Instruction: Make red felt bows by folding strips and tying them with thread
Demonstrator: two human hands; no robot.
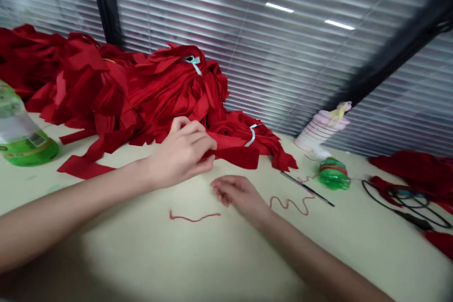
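My left hand (182, 151) pinches the edge of a red fabric piece (237, 153) at the front of a large heap of red fabric strips (148, 89) on the cream table (141, 245). My right hand (237, 193) rests on the table just below that piece, fingers curled loosely with nothing visible in them. A short red thread (194, 218) lies in front of both hands. Another wavy red thread (293, 204) lies to the right of my right hand.
A green-labelled plastic bottle (21, 134) stands at the left. A thin dark rod (307, 188), a green bottle base (333, 173) wound with thread, a pink-white spool (320, 130) and black cables (406, 203) lie at the right, with more red cloth (417, 167). Blinds cover the window behind.
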